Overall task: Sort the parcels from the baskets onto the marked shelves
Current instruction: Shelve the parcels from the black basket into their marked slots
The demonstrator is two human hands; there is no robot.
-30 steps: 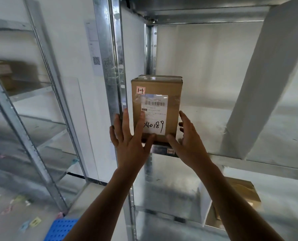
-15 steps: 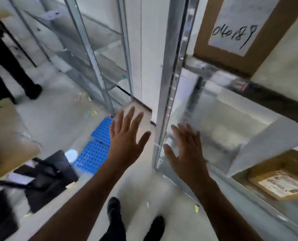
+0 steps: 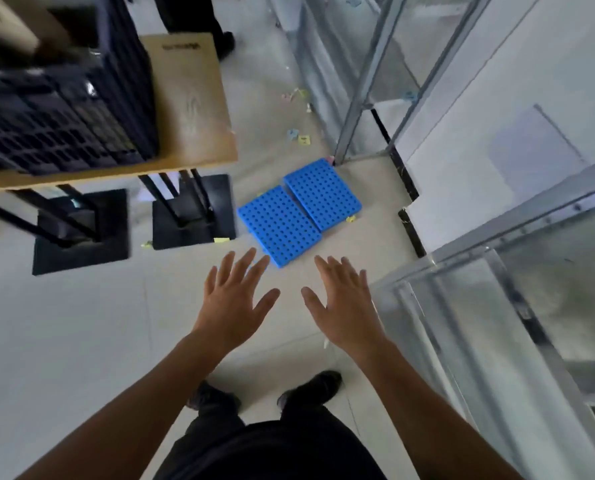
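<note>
Both hands hang over the floor with fingers spread and hold nothing: my left hand (image 3: 235,299) and my right hand (image 3: 341,303) are side by side, palms down. A dark slatted basket (image 3: 57,109) stands on a wooden table (image 3: 188,98) at the upper left; a cardboard parcel (image 3: 5,29) sticks up at its top left corner. Metal shelves (image 3: 490,323) run along the right side. No parcel on the shelves is in view.
Two blue perforated plastic plates (image 3: 299,209) lie on the floor ahead of my hands. The table's black legs stand on square bases (image 3: 192,213). Paper scraps litter the floor near the shelf post (image 3: 358,98). Another person's dark legs (image 3: 192,19) stand at the top. My shoes (image 3: 310,386) are below.
My hands let go of the labelled parcel on the shelf and dropped away empty. The view swung down and left from the shelf to the floor, table and basket.
</note>
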